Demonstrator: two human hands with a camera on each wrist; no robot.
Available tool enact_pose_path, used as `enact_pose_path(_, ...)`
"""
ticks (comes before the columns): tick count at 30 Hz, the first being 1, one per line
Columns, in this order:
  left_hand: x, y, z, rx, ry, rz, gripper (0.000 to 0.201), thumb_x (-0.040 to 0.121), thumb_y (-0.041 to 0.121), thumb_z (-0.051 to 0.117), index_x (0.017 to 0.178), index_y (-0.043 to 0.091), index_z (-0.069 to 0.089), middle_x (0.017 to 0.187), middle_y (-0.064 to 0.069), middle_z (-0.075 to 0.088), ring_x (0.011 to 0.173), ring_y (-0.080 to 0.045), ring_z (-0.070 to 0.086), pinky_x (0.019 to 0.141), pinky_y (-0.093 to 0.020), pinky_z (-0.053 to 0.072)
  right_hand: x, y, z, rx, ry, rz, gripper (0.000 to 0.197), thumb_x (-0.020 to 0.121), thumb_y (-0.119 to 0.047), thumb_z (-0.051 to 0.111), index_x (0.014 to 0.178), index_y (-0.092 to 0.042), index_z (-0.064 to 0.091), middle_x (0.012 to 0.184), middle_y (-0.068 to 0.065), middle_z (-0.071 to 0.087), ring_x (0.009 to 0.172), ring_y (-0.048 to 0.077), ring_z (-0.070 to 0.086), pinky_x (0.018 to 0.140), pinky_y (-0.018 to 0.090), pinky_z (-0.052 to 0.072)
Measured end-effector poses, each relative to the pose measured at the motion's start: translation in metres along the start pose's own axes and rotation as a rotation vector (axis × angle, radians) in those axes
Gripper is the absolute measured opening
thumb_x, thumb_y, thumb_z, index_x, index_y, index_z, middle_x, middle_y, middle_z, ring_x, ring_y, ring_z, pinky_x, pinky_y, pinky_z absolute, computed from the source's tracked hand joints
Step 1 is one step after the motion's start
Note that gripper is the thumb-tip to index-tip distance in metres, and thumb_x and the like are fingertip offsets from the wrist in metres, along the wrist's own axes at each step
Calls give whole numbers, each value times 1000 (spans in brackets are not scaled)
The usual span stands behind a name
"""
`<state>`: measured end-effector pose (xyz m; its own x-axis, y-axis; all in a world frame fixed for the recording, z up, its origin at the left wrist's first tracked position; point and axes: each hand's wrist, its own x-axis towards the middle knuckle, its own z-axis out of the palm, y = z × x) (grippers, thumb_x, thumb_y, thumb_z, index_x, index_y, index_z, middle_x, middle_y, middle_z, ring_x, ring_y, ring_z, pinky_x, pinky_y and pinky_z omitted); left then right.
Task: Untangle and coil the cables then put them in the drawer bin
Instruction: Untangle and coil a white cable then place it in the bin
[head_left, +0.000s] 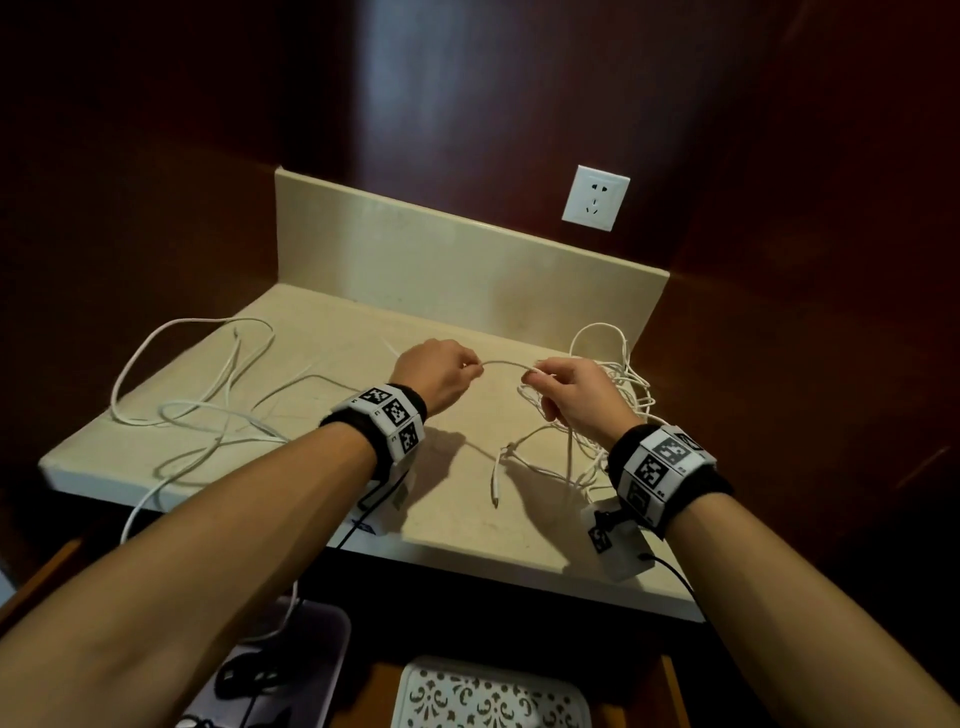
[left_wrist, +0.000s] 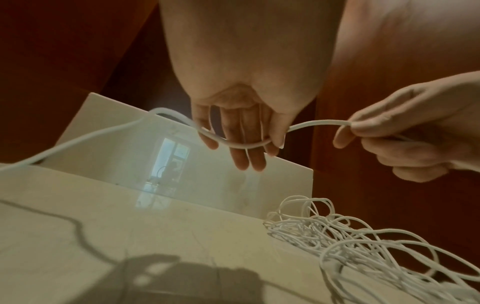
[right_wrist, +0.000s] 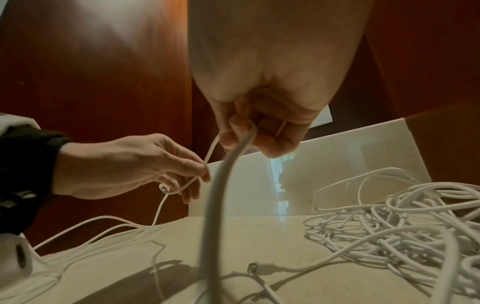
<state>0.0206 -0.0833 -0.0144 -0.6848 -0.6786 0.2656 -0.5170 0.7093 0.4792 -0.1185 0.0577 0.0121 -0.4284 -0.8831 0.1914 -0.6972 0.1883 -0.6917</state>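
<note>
A short arc of white cable (head_left: 506, 365) spans between both hands above the beige counter (head_left: 363, 343). My left hand (head_left: 441, 371) pinches its left end; in the left wrist view the cable (left_wrist: 233, 144) runs across the curled fingers (left_wrist: 242, 152). My right hand (head_left: 566, 395) pinches the other end, and the cable (right_wrist: 221, 185) hangs down from its fingers (right_wrist: 259, 137). A tangled heap of white cables (head_left: 618, 395) lies under and behind the right hand. Loose cable loops (head_left: 197, 395) spread over the counter's left side, one strand dropping over the front edge.
A white wall socket (head_left: 596, 197) sits above the beige backsplash (head_left: 467, 260). Dark wooden panels enclose the counter. Below the front edge are a white patterned bin (head_left: 488, 696) and a purple tray (head_left: 291, 670) holding a black cable. A USB plug (right_wrist: 253, 268) lies on the counter.
</note>
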Motion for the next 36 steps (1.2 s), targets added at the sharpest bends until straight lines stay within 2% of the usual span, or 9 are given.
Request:
enact_pose_path(3, 2, -10, -11, 2, 110, -109, 27, 97, 33, 49, 103, 22, 74, 94, -5, 73, 94, -29, 65, 77, -35, 49, -4, 2, -8, 66, -40, 55, 19, 97, -18, 54, 100, -5, 68, 58, 7, 55, 49, 13, 45, 49, 24, 38)
enact_pose_path(6, 2, -13, -18, 16, 147, -177, 26, 96, 25, 49, 105, 20, 73, 101, -9, 72, 98, -34, 62, 79, -36, 47, -9, 4, -14, 92, -44, 69, 19, 99, -19, 52, 99, -9, 68, 59, 9, 50, 49, 15, 43, 45, 25, 43)
enact_pose_path(10, -3, 8, -12, -59, 94, -25, 33, 92, 21, 51, 121, 27, 65, 115, -3, 70, 108, -26, 61, 90, -34, 48, -5, 6, -10, 53, 16, 38, 17, 98, -23, 56, 103, -18, 72, 52, -4, 51, 43, 8, 41, 40, 19, 37)
enact_pose_path(14, -4, 26, -7, 0, -5, 164, 28, 96, 36, 53, 117, 29, 68, 112, 2, 71, 106, -21, 62, 88, -35, 49, -1, 8, -1, -76, 23, -46, 18, 94, -26, 62, 98, -14, 75, 49, -26, 54, 48, -3, 45, 53, 16, 30)
enact_pose_path(22, -1, 8, -18, 109, 165, -25, 30, 99, 36, 47, 118, 25, 69, 113, -4, 71, 106, -29, 62, 83, -35, 47, -13, 13, -19, -52, -35, 6, 22, 97, -24, 57, 89, -9, 71, 65, 5, 61, 59, 14, 53, 58, 25, 43)
enact_pose_path(25, -2, 12, -18, 140, 182, -43, 30, 98, 29, 46, 120, 26, 67, 115, -6, 69, 107, -30, 61, 83, -35, 46, -12, 10, -20, -92, -17, -27, 21, 97, -22, 57, 93, -10, 73, 63, 3, 60, 55, 9, 49, 56, 21, 38)
enact_pose_path(29, -3, 22, -14, 125, 113, 106, 29, 98, 37, 48, 121, 35, 65, 118, 3, 68, 107, -21, 60, 83, -33, 46, -9, 5, -14, -71, 21, -89, 18, 96, -17, 59, 106, -15, 74, 58, -3, 57, 50, 4, 46, 53, 15, 36)
enact_pose_path(32, -5, 24, -18, 173, 114, 126, 30, 99, 44, 46, 120, 36, 66, 116, 1, 69, 105, -23, 61, 80, -33, 45, -8, 3, -11, -80, 27, -105, 17, 96, -20, 59, 105, -17, 73, 60, 1, 58, 54, 9, 48, 57, 19, 39)
enact_pose_path(36, -5, 15, -26, 150, 166, 25, 30, 99, 44, 47, 119, 36, 68, 112, -3, 71, 101, -27, 63, 72, -30, 41, -7, 10, -15, -198, 15, -129, 21, 97, -23, 57, 87, -11, 71, 63, -4, 62, 62, 15, 58, 67, 35, 48)
